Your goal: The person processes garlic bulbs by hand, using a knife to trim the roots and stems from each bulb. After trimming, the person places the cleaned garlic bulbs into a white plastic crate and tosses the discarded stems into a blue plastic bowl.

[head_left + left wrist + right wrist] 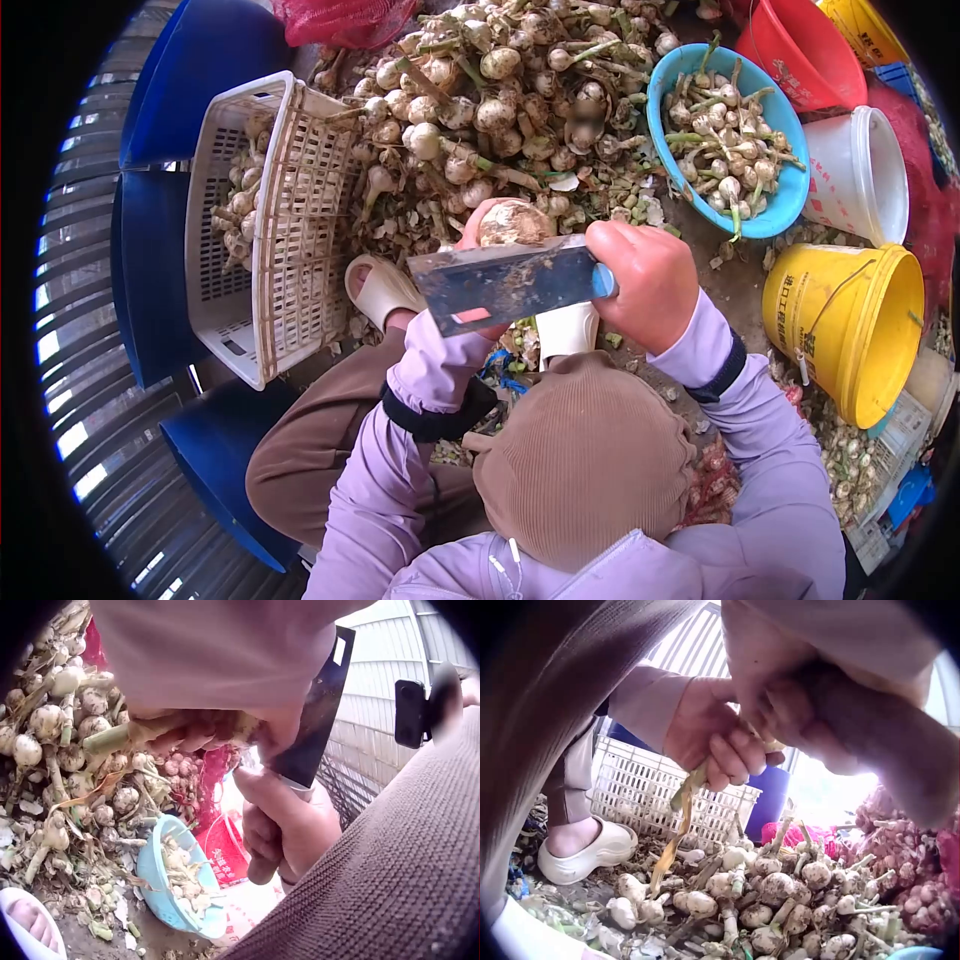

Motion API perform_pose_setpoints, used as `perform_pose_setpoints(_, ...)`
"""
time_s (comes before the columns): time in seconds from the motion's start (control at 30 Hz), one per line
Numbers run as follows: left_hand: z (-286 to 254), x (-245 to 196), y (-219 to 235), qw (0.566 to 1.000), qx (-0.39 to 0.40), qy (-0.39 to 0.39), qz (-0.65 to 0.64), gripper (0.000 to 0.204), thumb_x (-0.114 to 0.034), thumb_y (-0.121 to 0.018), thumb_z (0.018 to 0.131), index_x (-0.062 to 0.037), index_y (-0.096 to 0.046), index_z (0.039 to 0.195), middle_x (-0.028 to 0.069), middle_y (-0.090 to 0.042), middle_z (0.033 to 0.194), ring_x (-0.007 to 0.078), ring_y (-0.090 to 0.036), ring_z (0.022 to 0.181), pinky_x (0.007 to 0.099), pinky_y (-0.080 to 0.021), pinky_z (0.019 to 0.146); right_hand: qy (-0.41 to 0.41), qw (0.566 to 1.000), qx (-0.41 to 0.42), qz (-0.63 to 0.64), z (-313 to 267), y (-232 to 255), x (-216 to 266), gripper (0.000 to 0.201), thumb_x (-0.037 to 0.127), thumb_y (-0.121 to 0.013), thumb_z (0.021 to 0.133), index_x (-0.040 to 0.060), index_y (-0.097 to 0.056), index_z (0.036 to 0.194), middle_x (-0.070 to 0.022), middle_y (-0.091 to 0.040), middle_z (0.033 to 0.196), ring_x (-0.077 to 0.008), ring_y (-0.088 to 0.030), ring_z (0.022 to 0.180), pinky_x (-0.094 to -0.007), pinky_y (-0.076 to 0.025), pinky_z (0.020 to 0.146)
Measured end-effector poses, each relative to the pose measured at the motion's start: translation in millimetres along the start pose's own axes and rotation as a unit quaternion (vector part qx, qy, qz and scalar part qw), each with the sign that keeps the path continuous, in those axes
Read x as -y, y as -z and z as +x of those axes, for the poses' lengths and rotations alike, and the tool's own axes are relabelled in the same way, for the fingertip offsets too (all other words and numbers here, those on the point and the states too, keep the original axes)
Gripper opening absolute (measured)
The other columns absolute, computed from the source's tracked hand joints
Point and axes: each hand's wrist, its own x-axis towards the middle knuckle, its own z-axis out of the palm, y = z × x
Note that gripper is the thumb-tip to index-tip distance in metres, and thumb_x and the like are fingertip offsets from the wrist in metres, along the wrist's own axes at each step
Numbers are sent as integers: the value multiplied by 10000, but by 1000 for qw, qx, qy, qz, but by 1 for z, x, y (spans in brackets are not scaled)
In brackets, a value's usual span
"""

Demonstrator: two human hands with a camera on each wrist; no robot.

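In the head view a garlic bulb (515, 222) with soil on its skin shows behind a wide-bladed cleaver (515, 283). My right hand (645, 283) grips the cleaver by its handle, and the dirty blade spans in front of my left hand, hiding most of it there. In the right wrist view my left hand (709, 739) holds the garlic with its fingers curled round it, and the green stem (684, 796) hangs below, a yellowed leaf trailing from it. The blade lies close against the bulb, both hands near each other above the heap.
A heap of untrimmed garlic (500, 90) lies ahead. At left stands a white slatted crate (300, 240) with garlic inside; at right, a blue basin (785, 215) of trimmed bulbs. Beyond it are a white bucket (845, 175), a yellow bucket (820, 310) and a red bucket (800, 60).
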Motion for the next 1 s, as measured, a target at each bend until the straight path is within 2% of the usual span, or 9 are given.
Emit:
perform_pose_setpoints(0.27,-1,49,3,975,32,106,-193,710,-125,-743,767,-54,-365,1364,62,-579,1147,170,-586,984,316,-469,907,31,999,-26,28,0,-12,-21,295,159,-750,672,91,-527,852,-87,-595,738,-297,-610,662,-387,-478,577)
perform_pose_setpoints(0.33,-4,38,8,969,35,117,-215,708,-125,-747,763,-52,-371,1359,61,-578,1145,168,-585,983,317,-468,909,-32,999,-30,17,-1,-15,-36,237,171,-733,732,84,-552,859,-118,-615,749,-311,-621,661,-403,-488,572)
perform_pose_setpoints(0.37,-6,3,14,989,32,19,-144,677,-124,-780,734,-42,-412,1295,51,-577,1103,146,-575,971,300,-463,899,-117,993,-8,-4,-4,-12,-58,174,156,-705,774,81,-578,865,-142,-626,757,-323,-630,659,-412,-496,568)
perform_pose_setpoints(0.4,-7,-16,18,994,16,-82,-71,645,-123,-813,704,-32,-453,1232,42,-575,1062,124,-565,960,283,-459,889,-107,994,-12,-32,0,-2,-62,186,149,-711,759,80,-579,869,-138,-633,778,-316,-636,676,-403,-499,578)
perform_pose_setpoints(0.43,-7,-11,18,989,-6,6,-145,641,-112,-816,709,-21,-453,1230,32,-574,1041,123,-569,950,278,-460,878,-76,997,-19,-1,3,-2,-54,210,141,-721,737,79,-566,864,-131,-628,772,-315,-636,686,-402,-501,583)
perform_pose_setpoints(0.5,4,3,8,985,-12,23,-173,622,-80,-784,733,-22,-444,1251,38,-575,1047,126,-571,973,282,-475,879,-50,998,-9,22,2,14,-12,266,119,-737,682,79,-543,859,-115,-618,763,-311,-635,701,-396,-502,593)
perform_pose_setpoints(0.57,0,30,1,907,-53,22,-417,652,-38,-720,780,-58,-374,1333,58,-584,1097,153,-585,1023,287,-505,891,4,999,4,33,10,14,7,328,75,-734,601,86,-528,855,-90,-590,727,-302,-623,681,-389,-492,590)
perform_pose_setpoints(0.6,-8,-23,8,988,-43,9,-147,720,-33,-746,762,-60,-344,1359,59,-580,1121,148,-581,1027,284,-503,881,4,999,7,36,11,11,13,328,75,-734,601,86,-528,855,-90,-590,727,-302,-623,681,-389,-492,590)
perform_pose_setpoints(1.0,-4,10,-4,988,-14,-88,-125,732,-31,-755,756,-56,-345,1361,59,-576,1124,138,-575,1030,282,-500,879,15,1000,-23,-4,5,-1,4,326,63,-731,588,92,-515,831,-67,-558,690,-287,-596,633,-376,-472,581)
